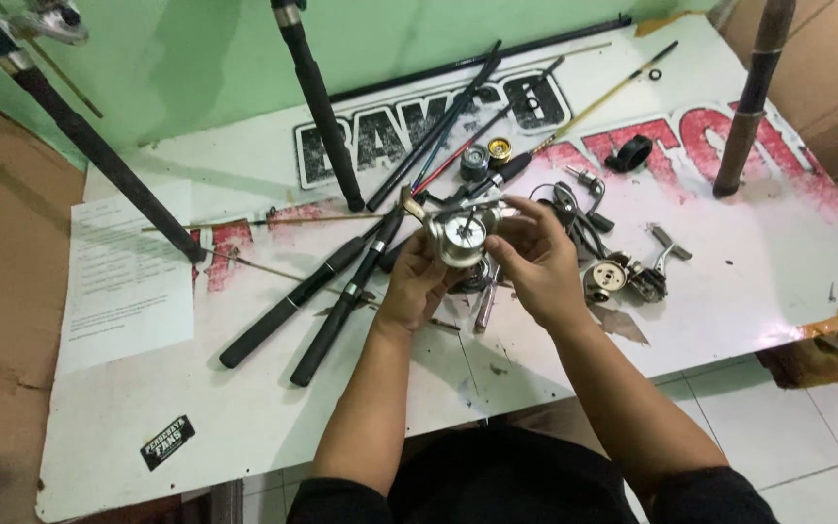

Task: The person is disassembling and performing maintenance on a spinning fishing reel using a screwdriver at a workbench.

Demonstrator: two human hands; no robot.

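The fishing reel [460,238], silver with a round pale face turned up toward the camera, was held above the middle of the white surface [244,417], clear of it. It sat between the two hands, so neither had to reach: the left hand [417,283] lay below and to the left of it, fingers curled up under the body and clamped on it, while the right hand [538,260] lay to the right, its fingertips closed on the reel's far right edge near the top. The reel's body ran roughly left to right, with a short gold-coloured stub jutting out at its far left. The left hand bore the weight; the right was the nearer one to the round face.

Just beyond and to the left, several black fishing rods [341,291] lay slanted across the surface, handles toward the near left. To the right of the right hand lay a second reel [623,278], opened up, and loose metal parts [669,243]. Farther off sat a small gold cap [499,148] and a black ring [630,152]. A printed sheet of paper [128,281] lay at the left edge.
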